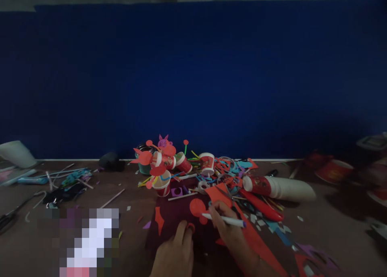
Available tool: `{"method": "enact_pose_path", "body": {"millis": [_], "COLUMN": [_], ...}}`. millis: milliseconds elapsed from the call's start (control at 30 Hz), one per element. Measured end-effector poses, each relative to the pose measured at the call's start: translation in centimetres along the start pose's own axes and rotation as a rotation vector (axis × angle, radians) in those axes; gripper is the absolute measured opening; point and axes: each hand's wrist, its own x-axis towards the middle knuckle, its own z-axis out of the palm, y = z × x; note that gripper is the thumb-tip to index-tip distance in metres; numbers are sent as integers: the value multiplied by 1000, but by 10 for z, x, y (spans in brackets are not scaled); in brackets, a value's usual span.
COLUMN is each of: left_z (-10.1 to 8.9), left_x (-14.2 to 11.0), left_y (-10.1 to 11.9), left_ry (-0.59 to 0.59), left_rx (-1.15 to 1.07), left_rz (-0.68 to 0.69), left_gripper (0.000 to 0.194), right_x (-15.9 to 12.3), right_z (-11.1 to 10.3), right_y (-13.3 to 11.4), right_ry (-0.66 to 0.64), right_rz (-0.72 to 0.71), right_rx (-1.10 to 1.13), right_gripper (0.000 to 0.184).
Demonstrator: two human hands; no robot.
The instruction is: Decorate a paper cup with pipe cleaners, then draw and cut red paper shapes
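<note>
My right hand (226,226) is closed round a white marker pen (225,219) with a purple tip pointing right; it rests over a dark maroon sheet (175,220) beside a red paper circle (197,207). My left hand (177,250) pinches a small red ring-shaped paper piece (191,227) at its fingertips, low on the same sheet. A long red paper strip (256,240) runs under my right wrist.
Behind the hands lies a heap of red paper cups (207,163), straws, tape rolls and paper scraps. A stack of cups (278,187) lies on its side at the right. Scissors and wires lie at the left. A blue wall panel (193,79) backs the table.
</note>
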Motion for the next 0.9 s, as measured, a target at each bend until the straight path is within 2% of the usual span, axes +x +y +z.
{"method": "enact_pose_path", "body": {"millis": [133,267,433,533,700,900], "left_z": [-7,-8,-5,-6,-11,-8], "left_x": [2,4,4,4,6,6], "left_y": [-3,1,4,4,6,6], "left_ry": [-102,-206,-193,-185,-231,-264], "left_rx": [7,8,-24,-12,-49,-46], "left_rz": [-36,-19,-28,-27,-30,-47], "left_gripper": [41,45,49,44,37,41], "right_x": [-1,-4,-4,-2,0,-1], "right_z": [1,2,1,0,-1,1], "right_y": [-3,-8,-7,-1,1,0], "right_ry": [-82,-177,-201,-190,-242,-197], "right_rz": [24,32,99,113,121,147], "right_rx": [-5,-53,-26,-19,-48,-25], "right_gripper": [15,8,7,11,13,12]}}
